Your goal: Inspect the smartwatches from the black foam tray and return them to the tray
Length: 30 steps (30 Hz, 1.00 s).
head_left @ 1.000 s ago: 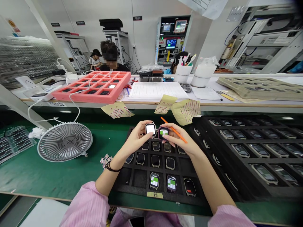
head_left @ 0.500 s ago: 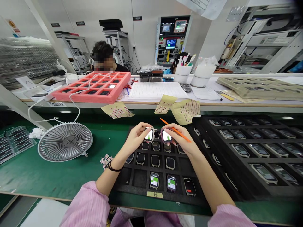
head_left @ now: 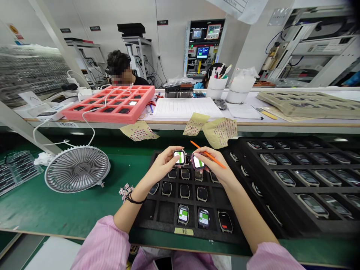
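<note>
In the head view, our left hand [head_left: 161, 165] pinches a lit smartwatch [head_left: 179, 157]; our right hand [head_left: 212, 163] grips a second smartwatch [head_left: 198, 162] and an orange stick [head_left: 209, 155]; both watches sit close together above a black foam tray [head_left: 143, 221].

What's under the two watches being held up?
The left hand and right hand each hold a smartwatch above a black foam tray with more watches in rows. The hands mostly cover the compartments directly beneath, so their contents cannot be seen.
</note>
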### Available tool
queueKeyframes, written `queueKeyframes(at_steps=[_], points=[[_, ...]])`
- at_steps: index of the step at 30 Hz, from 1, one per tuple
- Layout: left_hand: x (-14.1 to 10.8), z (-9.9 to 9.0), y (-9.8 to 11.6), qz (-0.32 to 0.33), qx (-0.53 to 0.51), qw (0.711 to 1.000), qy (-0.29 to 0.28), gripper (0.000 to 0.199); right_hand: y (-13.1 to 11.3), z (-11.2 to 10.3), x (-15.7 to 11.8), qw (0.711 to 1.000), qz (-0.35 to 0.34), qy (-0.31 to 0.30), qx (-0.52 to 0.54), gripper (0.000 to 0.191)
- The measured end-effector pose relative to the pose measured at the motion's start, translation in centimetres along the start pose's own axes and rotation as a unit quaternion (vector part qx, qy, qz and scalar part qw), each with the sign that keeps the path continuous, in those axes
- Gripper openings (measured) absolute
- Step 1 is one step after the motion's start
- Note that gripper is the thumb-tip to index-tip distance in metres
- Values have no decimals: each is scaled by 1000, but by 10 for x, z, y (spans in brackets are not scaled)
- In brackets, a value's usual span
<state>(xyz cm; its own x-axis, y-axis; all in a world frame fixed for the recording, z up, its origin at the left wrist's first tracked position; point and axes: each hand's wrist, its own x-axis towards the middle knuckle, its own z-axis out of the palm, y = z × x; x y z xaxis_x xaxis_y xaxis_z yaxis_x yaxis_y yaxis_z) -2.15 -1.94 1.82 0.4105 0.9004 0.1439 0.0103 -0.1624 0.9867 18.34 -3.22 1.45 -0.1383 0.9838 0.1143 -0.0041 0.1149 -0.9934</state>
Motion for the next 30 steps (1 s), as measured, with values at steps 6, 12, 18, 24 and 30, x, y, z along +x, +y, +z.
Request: queueKeyframes(at_steps=[6, 12, 18, 24, 30], points=[[-3, -1, 2, 3, -3, 1000, -30, 53, 2, -5, 1, 999, -5, -35, -4, 31], [-1, -3, 1, -15, -4, 1000, -10, 55, 1, -8, 0, 997, -13, -69, -15, 39], [1, -3, 0, -17, 21, 999, 27, 43, 0, -7, 0, 997, -16, -66, -19, 36], [1, 0, 2, -34, 25, 998, 54, 38, 4, -2, 2, 1000, -3, -2, 8, 29], [1, 3, 4, -42, 14, 998, 41, 38, 5, 1, 3, 999, 2, 30, 20, 30]])
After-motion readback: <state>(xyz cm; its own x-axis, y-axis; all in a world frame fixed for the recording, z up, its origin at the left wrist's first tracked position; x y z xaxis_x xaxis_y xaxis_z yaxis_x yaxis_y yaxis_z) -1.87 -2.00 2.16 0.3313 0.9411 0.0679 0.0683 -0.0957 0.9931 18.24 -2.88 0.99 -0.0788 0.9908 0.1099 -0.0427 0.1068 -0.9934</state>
